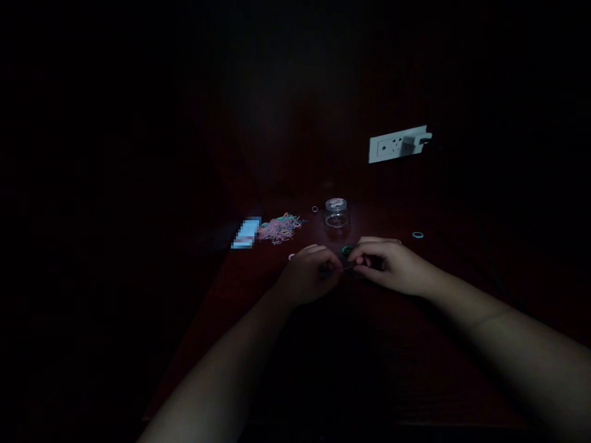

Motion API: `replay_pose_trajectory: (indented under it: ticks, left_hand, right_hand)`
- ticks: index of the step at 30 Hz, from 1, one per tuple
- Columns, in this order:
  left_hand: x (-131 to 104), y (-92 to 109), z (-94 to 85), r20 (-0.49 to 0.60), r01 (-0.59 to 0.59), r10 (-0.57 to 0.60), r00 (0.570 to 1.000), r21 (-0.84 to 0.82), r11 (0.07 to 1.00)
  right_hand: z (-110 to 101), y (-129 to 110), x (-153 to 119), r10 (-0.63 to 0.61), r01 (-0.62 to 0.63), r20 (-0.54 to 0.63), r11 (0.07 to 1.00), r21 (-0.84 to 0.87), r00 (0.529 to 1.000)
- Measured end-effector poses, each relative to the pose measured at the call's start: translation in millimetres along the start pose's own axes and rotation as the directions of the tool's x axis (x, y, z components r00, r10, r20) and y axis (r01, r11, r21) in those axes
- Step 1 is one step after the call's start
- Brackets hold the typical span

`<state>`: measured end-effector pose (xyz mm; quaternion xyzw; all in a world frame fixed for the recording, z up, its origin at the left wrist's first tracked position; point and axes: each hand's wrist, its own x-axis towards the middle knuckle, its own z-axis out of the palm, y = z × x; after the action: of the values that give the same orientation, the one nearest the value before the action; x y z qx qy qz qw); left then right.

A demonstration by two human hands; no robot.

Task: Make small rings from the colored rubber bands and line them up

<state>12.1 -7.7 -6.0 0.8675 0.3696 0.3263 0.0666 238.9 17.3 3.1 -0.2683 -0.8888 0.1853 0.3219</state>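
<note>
My left hand (311, 271) is closed, with thumb and forefinger pinched together over the dark red table (351, 351). Facing it, my right hand (388, 261) is closed in a pinch too. A thin band (348, 268) runs between the two sets of fingertips; the dim light hides its detail. Just beyond the fingers lies a small green ring-shaped band (346, 250). A pink band (291, 256) shows beside my left knuckles. Behind the hands stands a clear round jar (337, 220) with a lid on top.
A heap of thin, colourful elastic bands (281, 229) lies left of the jar, beside a lit, blurred-out screen (246, 233). Single bands rest behind the heap (314, 209) and at the right (418, 234). A white wall socket (390, 147) holds a plug. Darkness hides the surroundings.
</note>
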Motion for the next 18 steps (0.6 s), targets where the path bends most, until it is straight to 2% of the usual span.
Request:
replay_pose_trajectory:
  ticks: [8,18]
  left_hand:
    - [0,-3,1.3,0.021,0.000,0.000,1.000,-0.005,1.000]
    - [-1,-5,1.5,0.008,0.004,-0.004,1.000,0.013,1.000]
  right_hand:
    - [-1,1,1,0.047,-0.046,0.021,0.998,-0.046,0.999]
    - [-13,20,-4,0.230,-0.207,0.116,0.961,-0.182,0.966]
